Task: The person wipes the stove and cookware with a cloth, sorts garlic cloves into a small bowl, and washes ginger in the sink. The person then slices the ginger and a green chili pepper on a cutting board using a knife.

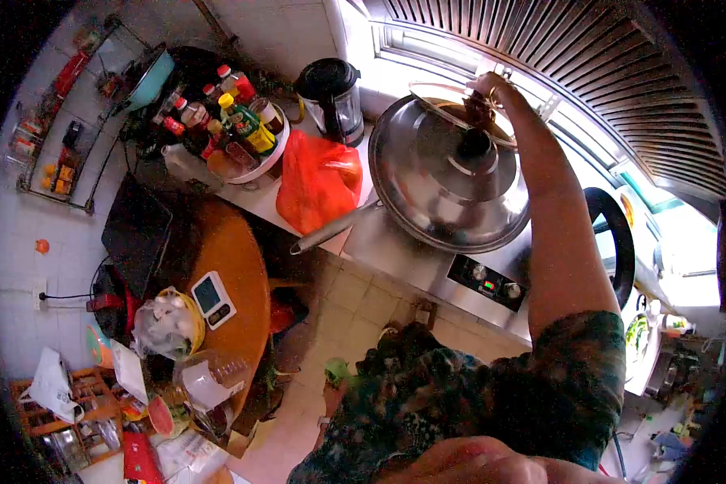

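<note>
My right hand (490,84) reaches past the stove to the window side, its fingers closed on something small and dark that I cannot make out. Just below the hand, a large domed metal lid (419,185) with a black knob covers a long-handled pan (339,229) on the stove (411,258). A round, brown-rimmed item (504,133) sits behind the lid. Low in the view, a bit of skin that may be my left hand (333,397) shows beside a small green thing (336,371); its fingers cannot be made out.
Left of the stove are a red plastic bag (319,181), a blender (331,101) and a tray of bottles (250,171). A round wooden table (246,274) holds a white scale (213,298) and a bagged bowl (169,323). A range hood (589,64) overhangs the stove.
</note>
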### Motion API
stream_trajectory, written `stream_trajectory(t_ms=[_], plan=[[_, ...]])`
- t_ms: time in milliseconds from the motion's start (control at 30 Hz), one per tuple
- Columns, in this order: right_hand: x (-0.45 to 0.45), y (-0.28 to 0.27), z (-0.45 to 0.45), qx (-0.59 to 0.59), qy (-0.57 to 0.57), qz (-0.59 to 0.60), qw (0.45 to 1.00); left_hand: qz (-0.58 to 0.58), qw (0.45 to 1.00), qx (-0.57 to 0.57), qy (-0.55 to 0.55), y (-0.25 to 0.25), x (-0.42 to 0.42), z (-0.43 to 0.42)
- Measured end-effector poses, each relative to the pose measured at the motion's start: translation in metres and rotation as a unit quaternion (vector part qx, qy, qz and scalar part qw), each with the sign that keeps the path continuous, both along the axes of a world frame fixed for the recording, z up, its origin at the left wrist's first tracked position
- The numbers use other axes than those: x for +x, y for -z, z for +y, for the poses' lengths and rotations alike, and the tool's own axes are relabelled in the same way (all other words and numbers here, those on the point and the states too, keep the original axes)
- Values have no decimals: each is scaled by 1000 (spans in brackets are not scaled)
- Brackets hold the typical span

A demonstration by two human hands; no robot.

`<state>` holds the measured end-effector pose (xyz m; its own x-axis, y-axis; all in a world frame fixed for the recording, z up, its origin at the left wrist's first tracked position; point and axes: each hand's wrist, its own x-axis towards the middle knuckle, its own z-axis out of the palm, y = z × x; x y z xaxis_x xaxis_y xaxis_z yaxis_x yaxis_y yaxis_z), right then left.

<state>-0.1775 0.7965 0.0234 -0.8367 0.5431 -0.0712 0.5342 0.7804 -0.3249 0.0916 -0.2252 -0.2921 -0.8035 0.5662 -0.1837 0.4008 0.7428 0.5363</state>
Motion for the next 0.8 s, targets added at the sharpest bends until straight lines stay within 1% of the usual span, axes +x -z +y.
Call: stream_trajectory(t_ms=[33,67,100,133,167,200,233,267,300,333,367,400,433,467,500,533,567,633,700,733,767,800], plan=[[3,-10,-13,-58,51,17,997,257,948,-127,140,14,4,-5],[6,-22,-27,-111,103,39,988,257,948,-125,139,19,2,-4],[-1,-6,-5,-110,102,41,988,315,927,-150,136,23,-2,-2],[-16,27,36,-17,23,21,999,370,903,-175,132,25,-7,0],[-12,13,21,-1,24,5,1000,424,874,-200,128,26,-10,2],[-7,0,5,14,25,-11,1000,196,972,-123,50,16,-12,8],[-3,-15,-12,30,26,-27,999,-48,998,-36,-31,8,-11,12],[1,-20,-19,1,26,18,1000,-173,983,12,-64,10,-6,15],[13,-10,-21,-36,-85,190,977,-288,950,52,-111,12,-2,17],[24,0,-23,-65,-218,322,919,-296,923,168,-179,24,5,22],[16,19,6,-66,-219,322,919,-298,879,281,-243,30,8,24],[-9,34,48,-57,-126,140,980,-297,879,281,-244,14,6,28],[-24,40,70,-45,-28,-49,997,-259,920,225,-189,-9,4,29],[-18,35,58,-45,-29,-50,997,-218,953,165,-132,-25,2,31],[-5,16,25,2,-38,17,999,-217,953,166,-134,-31,3,35],[1,-24,-29,98,12,-25,995,-223,951,161,-141,-30,8,32],[9,-73,-96,185,63,-74,978,-228,949,159,-147,-29,9,33],[-5,-65,-92,190,143,-33,971,-239,946,154,-158,-29,11,36],[-12,-60,-71,146,116,-63,980,-247,943,150,-163,-31,16,39],[-24,-17,-5,107,65,-104,987,-252,942,148,-166,-34,17,41],[-16,-27,-18,107,67,-106,986,-255,941,147,-166,-35,18,43],[-4,-49,-43,63,50,-111,991,-258,941,147,-165,-37,18,46]])
